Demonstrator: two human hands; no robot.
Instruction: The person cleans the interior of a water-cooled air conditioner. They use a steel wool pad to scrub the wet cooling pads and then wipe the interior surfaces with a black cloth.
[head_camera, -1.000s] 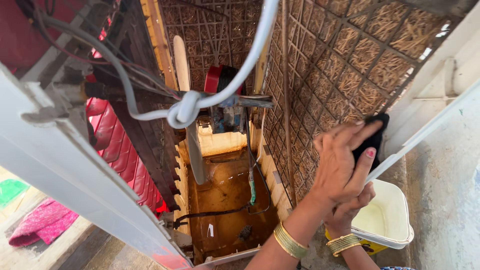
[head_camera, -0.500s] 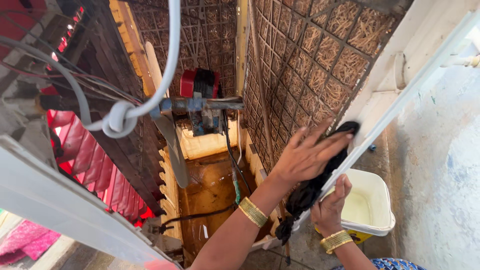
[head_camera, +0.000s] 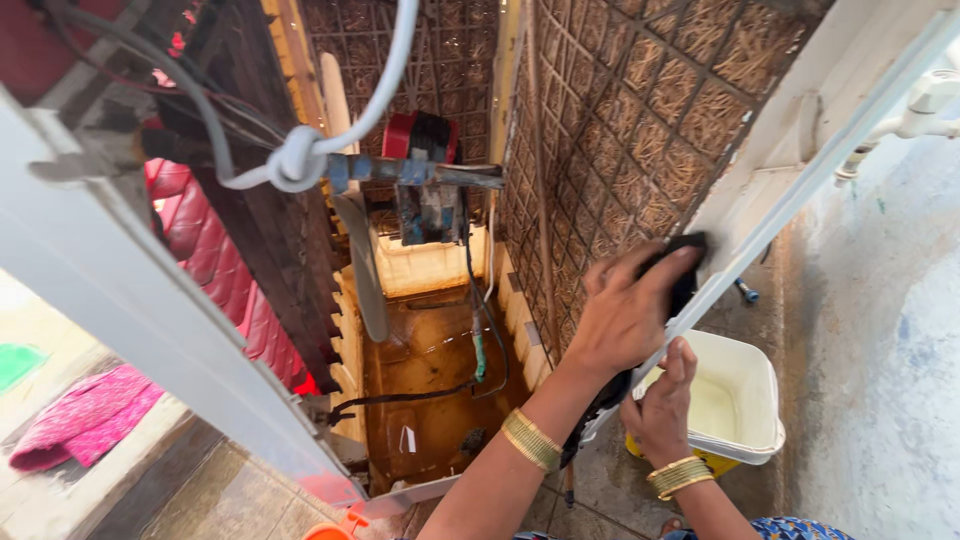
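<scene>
My left hand (head_camera: 628, 315) presses a black cloth (head_camera: 682, 268) against the white frame (head_camera: 800, 190) of a straw cooling pad (head_camera: 640, 130), at the pad's lower edge. A gold bangle sits on that wrist. The cloth's loose end hangs down past the frame. Just below, my right hand (head_camera: 660, 405), also wearing gold bangles, curls its fingers around the same white frame edge. Both hands are beside the open body of an air cooler (head_camera: 430, 380).
Inside the cooler are a rusty brown tank floor, a pump with a red part (head_camera: 420, 150), and a grey hose (head_camera: 300, 160) knotted over a bar. A white tub (head_camera: 735, 405) stands on the wet floor. A pink cloth (head_camera: 80, 425) lies at left. A white pipe (head_camera: 925, 100) runs along the wall.
My left hand with the black cloth has slid down and along the pad's frame. My right hand stays gripping the frame edge. The view has shifted slightly.
</scene>
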